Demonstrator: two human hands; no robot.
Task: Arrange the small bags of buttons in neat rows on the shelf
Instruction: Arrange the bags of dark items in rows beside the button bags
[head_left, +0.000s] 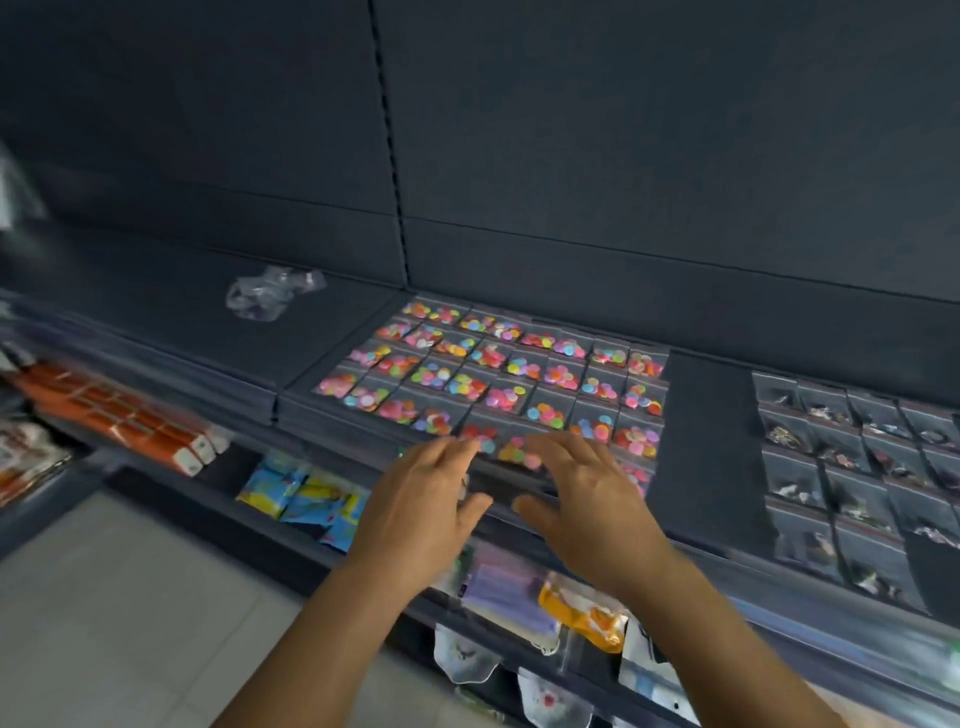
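Dark shelf (691, 415) w/ back panel. On it, grid of button bags (498, 374) in rows, mid-shelf. Right of the bags, apart: darker bags (857, 467), also in rows. Left of the bags, further back: crumpled clear plastic (272, 296). Below the shelf: orange boxes (130, 421), blue-yellow packs (306, 499). Left hand (421, 509) & right hand (587, 504) side by side at front row of the bags, fingers spread flat, fingertips on nearest bags, gripping nothing. Frame blurred.
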